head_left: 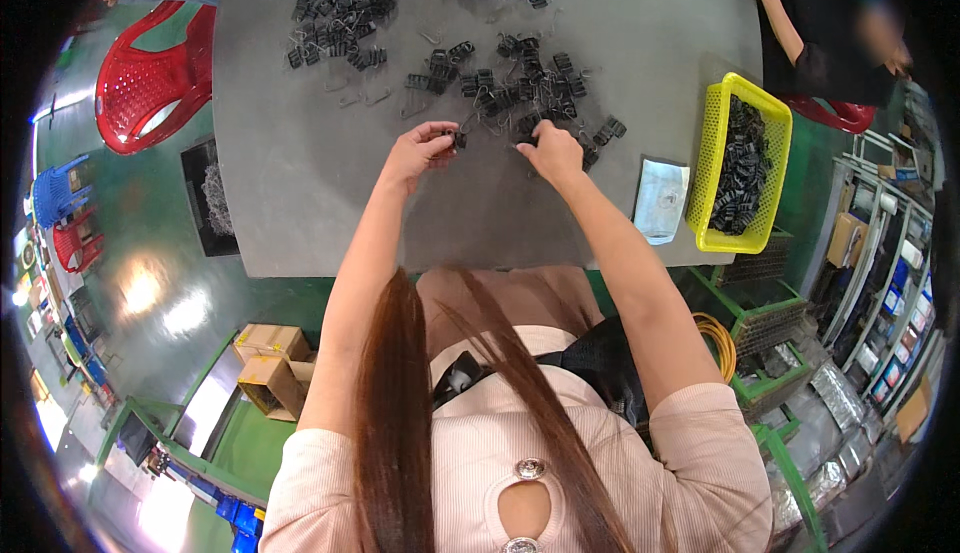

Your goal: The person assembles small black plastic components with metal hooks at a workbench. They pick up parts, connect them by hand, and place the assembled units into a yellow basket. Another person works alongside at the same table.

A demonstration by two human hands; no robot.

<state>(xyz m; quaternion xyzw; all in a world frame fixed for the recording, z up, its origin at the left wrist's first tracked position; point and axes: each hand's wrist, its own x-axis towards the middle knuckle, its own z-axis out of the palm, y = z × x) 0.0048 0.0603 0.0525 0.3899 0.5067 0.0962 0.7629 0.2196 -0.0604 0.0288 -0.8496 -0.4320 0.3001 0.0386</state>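
Left hand (422,149) pinches a black clip (459,139); right hand (553,151) grasps another clip (527,137). Wire hooks (377,98) could snag, dragging neighbouring clips (541,87).

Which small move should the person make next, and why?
Probably the right hand should draw one piece clear of the pile of black parts: its fingers are at the pile's near edge, while the left hand holds a small black piece.

We look steeply down from head height, near the table (480,218); we face across its near edge (290,273).
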